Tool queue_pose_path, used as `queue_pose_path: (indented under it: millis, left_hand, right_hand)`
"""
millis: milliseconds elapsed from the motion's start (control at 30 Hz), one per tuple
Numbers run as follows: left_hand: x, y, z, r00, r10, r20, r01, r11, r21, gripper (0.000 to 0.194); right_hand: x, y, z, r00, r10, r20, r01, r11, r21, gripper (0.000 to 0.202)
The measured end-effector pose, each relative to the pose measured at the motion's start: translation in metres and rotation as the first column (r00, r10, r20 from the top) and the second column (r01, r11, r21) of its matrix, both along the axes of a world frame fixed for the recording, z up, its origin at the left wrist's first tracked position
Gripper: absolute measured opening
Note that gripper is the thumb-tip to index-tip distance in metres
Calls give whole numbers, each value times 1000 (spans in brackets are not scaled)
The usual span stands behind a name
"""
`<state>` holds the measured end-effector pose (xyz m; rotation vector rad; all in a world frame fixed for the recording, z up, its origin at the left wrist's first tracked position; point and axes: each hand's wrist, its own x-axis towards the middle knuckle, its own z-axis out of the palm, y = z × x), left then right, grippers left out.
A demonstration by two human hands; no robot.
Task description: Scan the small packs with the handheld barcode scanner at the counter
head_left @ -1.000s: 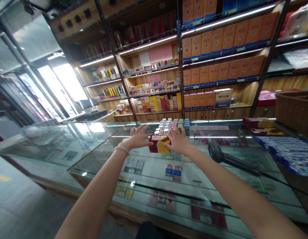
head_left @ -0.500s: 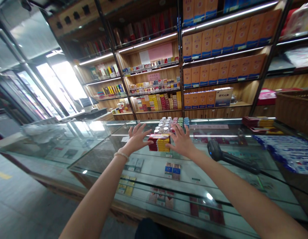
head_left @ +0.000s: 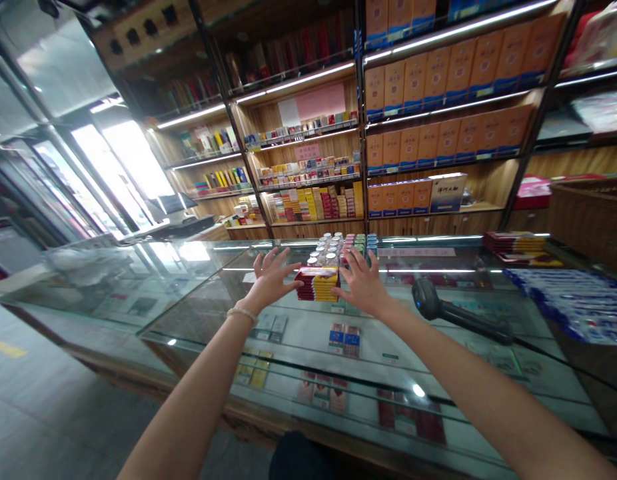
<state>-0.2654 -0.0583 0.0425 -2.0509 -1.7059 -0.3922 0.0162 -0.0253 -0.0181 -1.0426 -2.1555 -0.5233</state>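
A neat stack of flat red-and-yellow packets (head_left: 318, 285) lies on the glass counter between my hands. My left hand (head_left: 272, 281) is at its left side, fingers spread and the thumb tip at the edge of the stack. On the other side my right hand (head_left: 363, 283) is also open, its thumb at the right edge. Whether either thumb presses on the packets I cannot tell. Just behind the stack stand rows of small white-capped containers (head_left: 330, 250), with green-topped ones (head_left: 359, 241) to their right.
A black handheld scanner (head_left: 433, 303) with a cable lies right of my right hand. Blue-and-white packets (head_left: 573, 300) and another red-and-yellow stack (head_left: 518, 247) are farther right. The glass counter (head_left: 198, 320) holds cigarette packs (head_left: 344, 340) inside. Stocked shelves (head_left: 308, 173) line the back wall.
Both hands stay spread beside the stack, almost unmoved. The whole view has shifted very slightly.
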Motion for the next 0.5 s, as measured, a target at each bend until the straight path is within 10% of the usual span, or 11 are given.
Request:
queue_pose_path:
  millis: [500]
  left_hand:
    - [65, 0, 10, 995, 24, -93, -25, 1000, -16, 62]
  right_hand:
    - [50, 5, 20, 993, -47, 109, 66, 982, -177, 81]
